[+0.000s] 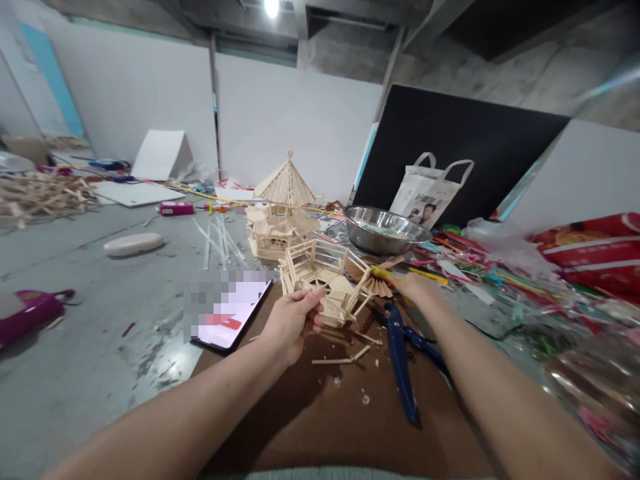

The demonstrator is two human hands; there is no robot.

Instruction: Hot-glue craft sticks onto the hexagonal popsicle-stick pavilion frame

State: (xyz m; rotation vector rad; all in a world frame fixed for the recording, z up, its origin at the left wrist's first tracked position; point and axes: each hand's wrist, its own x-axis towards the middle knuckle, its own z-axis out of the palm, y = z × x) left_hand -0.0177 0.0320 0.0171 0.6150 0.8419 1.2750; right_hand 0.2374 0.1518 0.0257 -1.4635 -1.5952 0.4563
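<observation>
My left hand [295, 323] is closed, thumb pressed to the fingers, in front of an open wooden-stick model frame [345, 303] with railings. What the pinch holds, if anything, is too small to make out. My right hand [417, 288] reaches to the right of the frame, beside a yellow object [383, 273]; its fingers are blurred. A fan-like pleated wooden piece [379, 287] lies by that object. Behind the frame stands a tiered stick pavilion [286, 183] with a pointed roof. Blue-handled pliers [400, 360] and thin sticks [335, 361] lie on the brown board [300, 427].
A phone [235, 313] with a lit screen lies left of the frame. Glue sticks [217, 240] and a white oblong case [133, 245] are farther left. A steel bowl [385, 230] stands behind at right, amid coloured scraps. A purple tool [33, 317] is at the left edge.
</observation>
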